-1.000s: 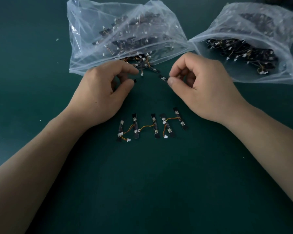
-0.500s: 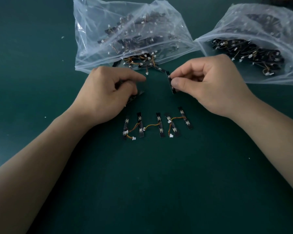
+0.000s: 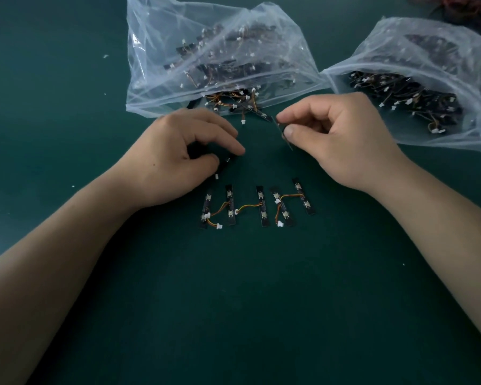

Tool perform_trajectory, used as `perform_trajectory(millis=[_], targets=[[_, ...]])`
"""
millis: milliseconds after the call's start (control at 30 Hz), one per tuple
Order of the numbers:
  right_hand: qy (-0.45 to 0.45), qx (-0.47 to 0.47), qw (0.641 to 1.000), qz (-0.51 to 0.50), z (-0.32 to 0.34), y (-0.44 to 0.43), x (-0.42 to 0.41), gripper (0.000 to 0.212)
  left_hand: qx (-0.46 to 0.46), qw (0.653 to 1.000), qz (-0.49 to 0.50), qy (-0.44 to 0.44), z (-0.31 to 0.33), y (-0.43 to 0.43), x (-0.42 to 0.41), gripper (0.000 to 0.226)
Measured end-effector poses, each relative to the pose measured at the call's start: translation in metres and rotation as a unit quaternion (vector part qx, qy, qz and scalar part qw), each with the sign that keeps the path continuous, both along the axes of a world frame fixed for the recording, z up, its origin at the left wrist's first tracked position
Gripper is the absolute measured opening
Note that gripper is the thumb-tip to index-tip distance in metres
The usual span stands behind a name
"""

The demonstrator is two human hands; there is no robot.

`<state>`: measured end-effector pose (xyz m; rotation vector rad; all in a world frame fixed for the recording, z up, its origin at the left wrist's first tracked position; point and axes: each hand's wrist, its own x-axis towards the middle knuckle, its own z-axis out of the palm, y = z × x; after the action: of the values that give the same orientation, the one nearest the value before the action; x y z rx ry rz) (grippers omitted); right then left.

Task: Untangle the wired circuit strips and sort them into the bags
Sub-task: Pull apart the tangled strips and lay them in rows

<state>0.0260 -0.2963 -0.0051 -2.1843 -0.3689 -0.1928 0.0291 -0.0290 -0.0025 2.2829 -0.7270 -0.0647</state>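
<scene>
The dark green desk (image 3: 67, 79) carried two clear plastic bags of dark wired strips toward its far edge, the middle bag (image 3: 178, 37) and the right bag (image 3: 442, 51) nearly touching. A tangle of strips (image 3: 233, 102) spilled from the middle bag's mouth. At the desk's middle lay a row of five wired circuit strips (image 3: 260, 205), side by side. White specks (image 3: 105, 56) dotted the left side.

A dark green worktop (image 3: 233, 301) with a matte surface fills the view. Small white specks lie scattered on it: one near the far left edge (image 3: 105, 56), another a little nearer (image 3: 105, 93), one at mid-left (image 3: 73, 186) and one at the right (image 3: 403, 264). At the far right corner sits a dark tangle with reddish strands (image 3: 456, 6), cut off by the frame.
</scene>
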Motion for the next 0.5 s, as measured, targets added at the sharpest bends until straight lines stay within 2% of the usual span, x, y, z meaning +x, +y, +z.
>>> perform_trajectory(millis=[267, 500], targets=[[0.000, -0.003, 1.000, -0.007, 0.001, 0.005, 0.008, 0.021, 0.024, 0.999, 0.005, -0.036, -0.003, -0.005, 0.002, 0.012], [-0.018, -0.046, 0.999, 0.006, -0.002, 0.002, -0.004, 0.012, 0.016, 0.999, 0.033, -0.040, -0.005, -0.004, 0.002, 0.012]])
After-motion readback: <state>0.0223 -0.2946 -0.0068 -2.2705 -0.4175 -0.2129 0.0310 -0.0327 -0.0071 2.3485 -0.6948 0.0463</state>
